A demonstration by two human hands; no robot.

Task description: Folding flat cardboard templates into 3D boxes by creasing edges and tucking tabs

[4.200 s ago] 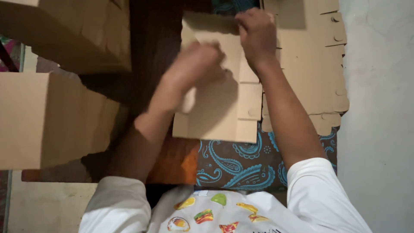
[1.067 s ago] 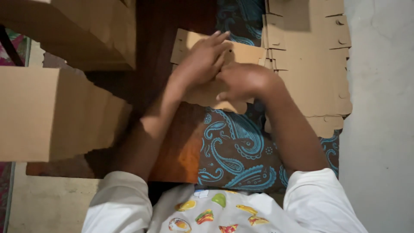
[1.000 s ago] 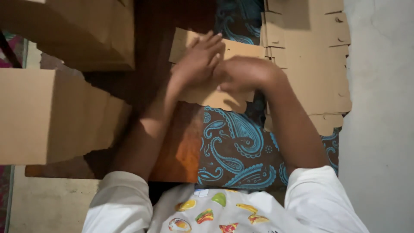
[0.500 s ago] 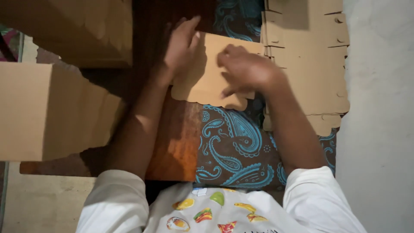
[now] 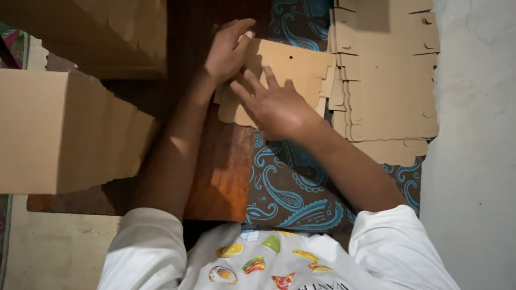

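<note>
Flat brown die-cut cardboard sheet (image 5: 290, 67) lying at 12 o'clock, partly on dark wooden board (image 5: 220, 177), partly on blue paisley-patterned cloth (image 5: 293, 188). Pressed down by right hand (image 5: 274, 102), palm flat on lower part of sheet, fingers spread wide and pointing to 11 o'clock. Held at left edge by left hand (image 5: 228, 48), fingers curled over the corner of sheet at 11 o'clock; cannot tell if really gripping or only resting. Both hands just beside each other, nearly touching. At 2 o'clock, touching the sheet, stack of same flat brown cardboard blanks (image 5: 389, 86) with notched edges. At 9 o'clock, large brown cardboard box (image 5: 59, 134) with torn edge; at 10 o'clock, second brown cardboard box (image 5: 107, 32). At 3 o'clock, pale grey floor (image 5: 473, 161). At 6 o'clock, white shirt with food pictures (image 5: 269, 260).
</note>
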